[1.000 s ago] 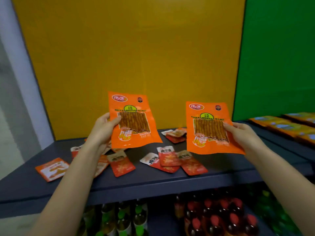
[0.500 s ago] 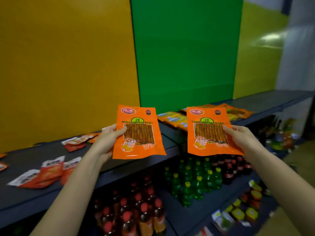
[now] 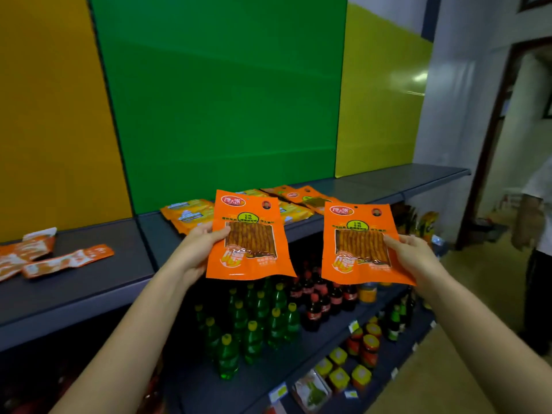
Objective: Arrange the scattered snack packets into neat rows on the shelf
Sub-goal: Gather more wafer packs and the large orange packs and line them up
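- The left hand (image 3: 194,252) grips one orange packet (image 3: 248,234) by its left edge, thumb on the front, upright in front of the shelf (image 3: 89,282).
- The right hand (image 3: 415,255) grips a matching packet (image 3: 360,243) by its right edge.
- Both are glossy, with a red oval logo and a clear window showing brown sticks.
- Beyond the left fingers (image 3: 218,233), yellow-orange packets (image 3: 191,215) lie flat.

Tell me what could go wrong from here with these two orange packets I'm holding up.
1. The left hand grips the left packet and the right hand the right packet by one side edge only, in the air in front of the shelf. A slip would likely drop one among the green bottles below.
2. The yellow packets lying on the shelf overlap closely, so sliding new ones in could push them askew.
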A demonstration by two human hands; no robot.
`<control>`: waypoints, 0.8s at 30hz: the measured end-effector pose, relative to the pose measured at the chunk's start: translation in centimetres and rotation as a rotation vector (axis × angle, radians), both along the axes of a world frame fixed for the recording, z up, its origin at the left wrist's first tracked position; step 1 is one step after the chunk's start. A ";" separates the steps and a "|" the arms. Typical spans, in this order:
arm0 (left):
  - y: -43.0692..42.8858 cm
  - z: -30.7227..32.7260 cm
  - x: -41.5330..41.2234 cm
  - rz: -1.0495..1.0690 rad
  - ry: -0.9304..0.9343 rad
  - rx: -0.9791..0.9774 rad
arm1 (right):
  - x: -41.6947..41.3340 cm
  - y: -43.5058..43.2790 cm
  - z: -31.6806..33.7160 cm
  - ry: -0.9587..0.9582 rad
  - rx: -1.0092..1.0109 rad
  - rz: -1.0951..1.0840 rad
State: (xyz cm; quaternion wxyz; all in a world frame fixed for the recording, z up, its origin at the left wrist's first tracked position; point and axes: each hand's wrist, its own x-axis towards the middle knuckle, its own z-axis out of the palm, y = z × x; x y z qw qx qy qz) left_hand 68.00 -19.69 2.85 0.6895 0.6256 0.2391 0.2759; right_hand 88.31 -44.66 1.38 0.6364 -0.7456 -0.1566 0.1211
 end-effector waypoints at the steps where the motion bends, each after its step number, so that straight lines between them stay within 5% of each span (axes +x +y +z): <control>1: -0.3 0.0 1.4 -0.010 -0.004 0.000 | 1.0 -0.4 -0.1 0.007 0.004 -0.009; 13: -1.8 1.1 16.9 -0.086 -0.016 0.045 | 13.8 -1.8 -0.5 0.011 0.047 -0.080; 24: 1.4 2.3 34.9 0.072 0.021 0.071 | 32.4 3.1 0.3 0.004 0.053 0.017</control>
